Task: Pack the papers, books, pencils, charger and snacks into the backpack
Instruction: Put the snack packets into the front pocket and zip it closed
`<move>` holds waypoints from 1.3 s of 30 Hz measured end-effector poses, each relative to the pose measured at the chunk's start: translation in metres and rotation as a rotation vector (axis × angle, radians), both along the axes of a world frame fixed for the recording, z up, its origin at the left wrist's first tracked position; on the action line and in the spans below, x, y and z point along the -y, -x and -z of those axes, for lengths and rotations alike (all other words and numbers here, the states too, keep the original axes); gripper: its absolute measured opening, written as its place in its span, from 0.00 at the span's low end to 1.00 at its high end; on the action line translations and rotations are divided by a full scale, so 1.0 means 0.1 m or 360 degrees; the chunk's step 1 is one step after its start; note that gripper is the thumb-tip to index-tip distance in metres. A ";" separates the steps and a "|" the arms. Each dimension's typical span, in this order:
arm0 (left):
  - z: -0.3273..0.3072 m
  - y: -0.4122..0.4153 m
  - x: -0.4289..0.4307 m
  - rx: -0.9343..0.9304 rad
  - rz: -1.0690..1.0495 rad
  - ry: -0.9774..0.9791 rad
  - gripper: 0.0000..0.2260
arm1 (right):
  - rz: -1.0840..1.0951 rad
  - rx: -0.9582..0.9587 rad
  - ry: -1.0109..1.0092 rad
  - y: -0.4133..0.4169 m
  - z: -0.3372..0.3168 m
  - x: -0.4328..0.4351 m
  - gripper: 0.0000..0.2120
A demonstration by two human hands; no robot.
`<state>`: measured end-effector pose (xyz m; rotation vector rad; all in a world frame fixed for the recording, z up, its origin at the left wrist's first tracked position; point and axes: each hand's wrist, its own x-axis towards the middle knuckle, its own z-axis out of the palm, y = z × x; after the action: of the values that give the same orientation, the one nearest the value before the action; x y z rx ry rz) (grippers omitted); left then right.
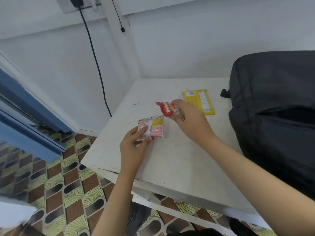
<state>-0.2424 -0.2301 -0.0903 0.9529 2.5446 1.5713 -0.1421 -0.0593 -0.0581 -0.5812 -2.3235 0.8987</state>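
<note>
The right grip [190, 120] pinches a crumpled red packet [166, 109], left grip [134, 143] a pink-yellow packet [156, 127].

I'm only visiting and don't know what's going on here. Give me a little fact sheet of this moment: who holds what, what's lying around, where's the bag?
left hand: grips a pink and yellow snack packet
right hand: pinches a red snack packet
lying free: yellow packet, flat on the white table, untouched
backpack: black, on the table's right side, one opening gaping
wall: black cable hanging down from a socket
packing so far: all three packets are outside the backpack
</note>
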 end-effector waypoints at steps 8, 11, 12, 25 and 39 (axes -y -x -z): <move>-0.58 -0.31 -0.73 0.0051 0.0286 -0.0381 0.18 | 0.0344 -0.0191 0.0011 -0.94 -0.78 -0.11 0.12; -0.79 -0.55 -1.08 0.0060 0.0439 -0.0408 0.18 | 0.0602 -0.0124 -0.0181 -1.35 -0.93 -0.28 0.16; -0.85 -0.64 -1.21 0.0049 0.0486 -0.0385 0.17 | 0.0698 -0.0089 -0.0229 -1.49 -0.95 -0.36 0.17; -1.03 -1.59 -2.44 -0.0071 0.0817 -0.0123 0.17 | 0.1238 0.0086 -0.0273 -2.65 -0.71 -1.05 0.14; -0.98 -1.74 -2.44 -0.0786 0.1140 -0.0041 0.10 | 0.1235 -0.0140 -0.0184 -2.81 -0.56 -1.03 0.16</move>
<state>-0.0680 0.0138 0.0079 2.1559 1.9886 1.2467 0.1387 0.0439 -0.0016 -1.2382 -1.8046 0.4025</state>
